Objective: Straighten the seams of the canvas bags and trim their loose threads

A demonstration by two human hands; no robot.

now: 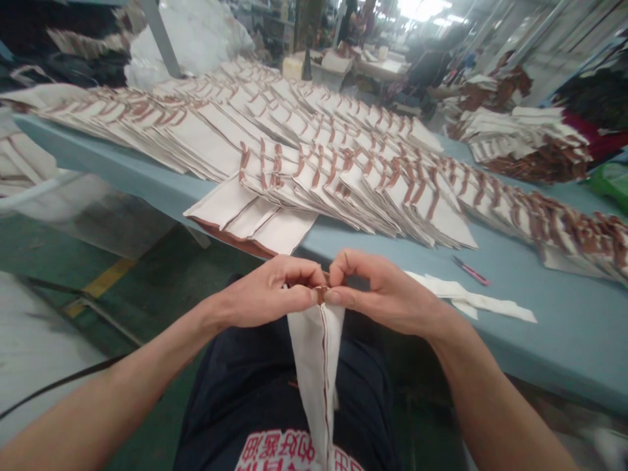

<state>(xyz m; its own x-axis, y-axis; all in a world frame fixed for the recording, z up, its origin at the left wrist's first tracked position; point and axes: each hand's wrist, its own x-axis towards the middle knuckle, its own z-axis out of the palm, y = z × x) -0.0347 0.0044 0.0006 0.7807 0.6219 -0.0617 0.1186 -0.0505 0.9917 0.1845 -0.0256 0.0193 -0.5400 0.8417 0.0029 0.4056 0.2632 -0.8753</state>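
Between my two hands hangs a white fabric piece (314,360) with a dark seam line down its length and a brown edge at the top. My left hand (275,291) pinches that top edge between thumb and fingers. Right beside it, my right hand (377,291) pinches the same edge, the two thumbs almost meeting. The cloth drops down over my dark apron (245,386), which has red lettering. Just beyond my hands, a white panel with brown trim (250,212) sticks out over the table edge.
On the blue table (540,275) lie overlapping rows of white, brown-edged fabric pieces (343,176). To the right are pink-handled thread snips (471,270) and white fabric strips (481,297). A heap of white and brown cloth (530,140) stands at the far right.
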